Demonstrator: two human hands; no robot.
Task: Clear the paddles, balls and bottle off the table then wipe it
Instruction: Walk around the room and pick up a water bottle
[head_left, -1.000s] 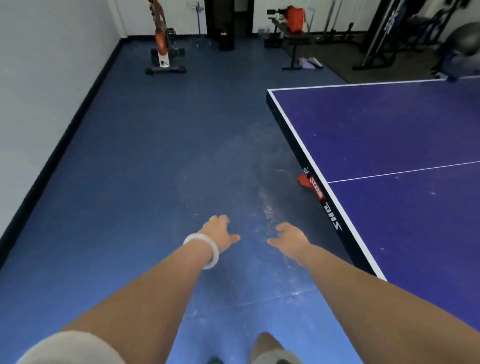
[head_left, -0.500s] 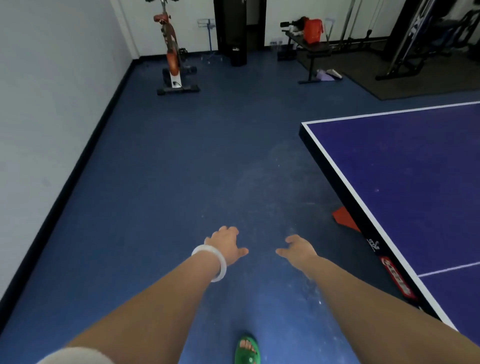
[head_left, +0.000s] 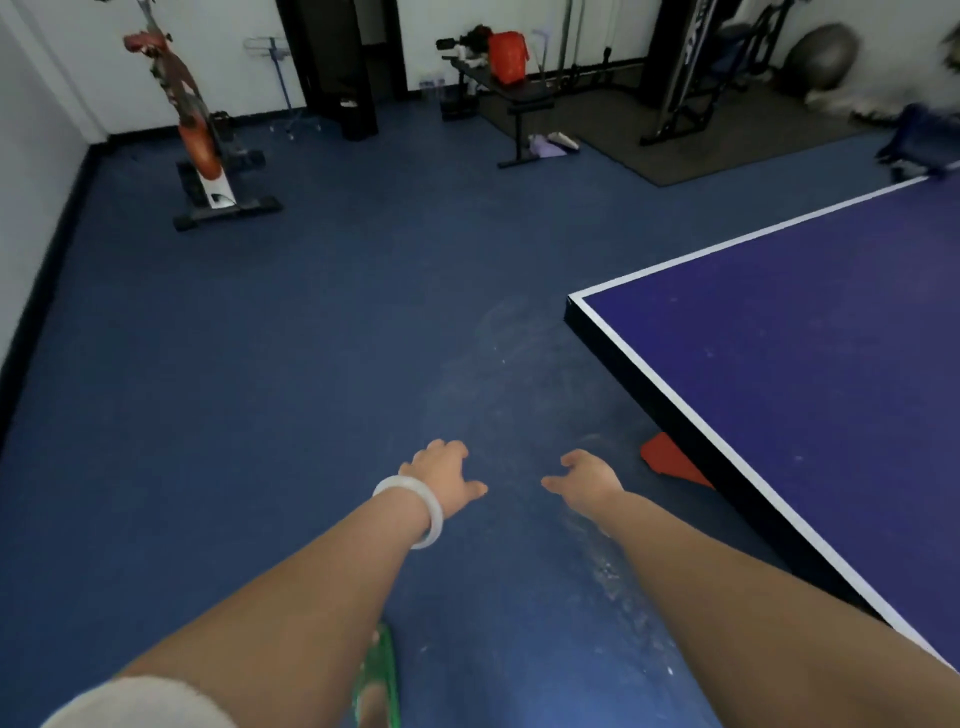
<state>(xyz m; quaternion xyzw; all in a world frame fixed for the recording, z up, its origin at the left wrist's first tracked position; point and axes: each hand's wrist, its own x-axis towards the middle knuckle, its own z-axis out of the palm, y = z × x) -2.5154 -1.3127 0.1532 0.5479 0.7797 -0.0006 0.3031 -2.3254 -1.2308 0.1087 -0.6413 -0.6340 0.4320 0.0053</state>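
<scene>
Both arms were stretched forward over the blue floor at lower centre of the frame. The left hand (head_left: 444, 475), a white bangle (head_left: 415, 506) at its wrist, and the right hand (head_left: 587, 480) hung loosely open, holding nothing. The purple table (head_left: 779, 364) filled the right side, with a red shape (head_left: 670, 460) partly hidden under its edge.

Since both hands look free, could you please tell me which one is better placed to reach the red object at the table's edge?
Probably the right hand: open, empty, nearest the red object under the table edge. The left hand, also empty, is farther away.
</scene>
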